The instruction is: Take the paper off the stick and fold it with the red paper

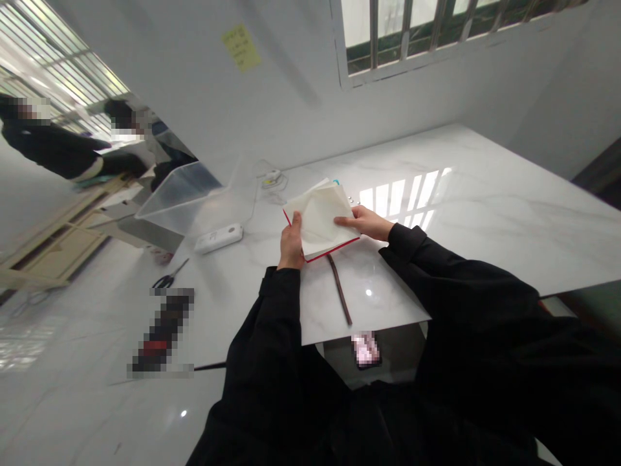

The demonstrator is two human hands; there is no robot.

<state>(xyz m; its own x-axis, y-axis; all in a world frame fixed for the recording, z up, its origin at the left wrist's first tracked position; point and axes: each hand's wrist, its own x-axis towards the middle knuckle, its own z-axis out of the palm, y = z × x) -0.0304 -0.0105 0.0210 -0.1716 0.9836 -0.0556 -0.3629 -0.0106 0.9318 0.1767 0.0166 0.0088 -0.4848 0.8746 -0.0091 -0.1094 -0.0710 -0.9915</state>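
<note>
A notebook point(320, 217) with cream pages and a red cover edge is held above the white marbled table point(485, 213). My left hand point(291, 244) grips its left side, thumb lying on the page and fingers hidden beneath. At the right edge, my right hand point(367, 223) has hold of it too, with a finger or thumb laid across the page. The paper looks slightly creased or bent in the middle. Under the notebook's near edge, a thin brown stick-like strip point(341, 291) reaches toward the table's front.
To the left are scissors point(167, 279), a white power strip point(219, 238) and a clear plastic bin point(182, 194). A blurred dark object point(162, 333) lies nearer. A phone point(366, 349) sits below the table edge. Two people point(53, 142) are at the far left.
</note>
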